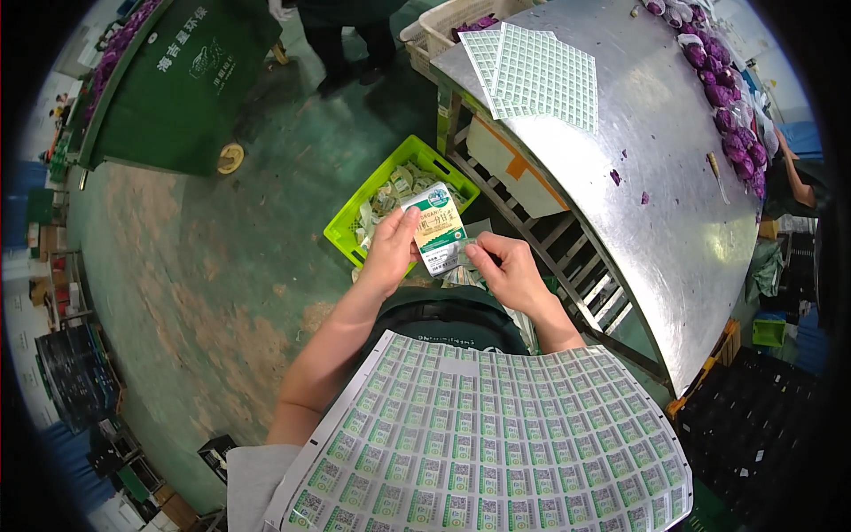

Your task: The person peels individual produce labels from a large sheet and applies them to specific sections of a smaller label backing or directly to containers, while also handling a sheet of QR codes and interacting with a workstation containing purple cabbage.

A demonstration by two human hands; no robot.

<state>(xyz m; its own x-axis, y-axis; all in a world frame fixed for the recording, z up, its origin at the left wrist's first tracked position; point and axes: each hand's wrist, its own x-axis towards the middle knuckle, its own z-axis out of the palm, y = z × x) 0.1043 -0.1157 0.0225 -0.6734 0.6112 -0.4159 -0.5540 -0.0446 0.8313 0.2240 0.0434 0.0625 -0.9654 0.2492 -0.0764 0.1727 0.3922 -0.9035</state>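
Note:
My left hand (391,247) grips a printed product label (440,226) by its left edge, thumb on top. It is white, cream and green and bears writing. Between the thumb and forefinger of my right hand (512,269) is a small green-and-white sticker (468,251), at the label's lower right edge; whether it touches the label I cannot tell. Across my front lies a large sheet of small stickers (479,439) with printed codes, one or two places near its top bare. Below my hands stands a lime-green plastic crate (346,229) holding many small printed pieces (402,179).
A steel table (655,199) on the right bears more sticker sheets (545,76), purple vegetables (738,143) and a small knife (717,174). A green wheeled bin (186,86) stands at upper left. A person (349,36) stands beyond; another person's arm (794,173) shows at far right.

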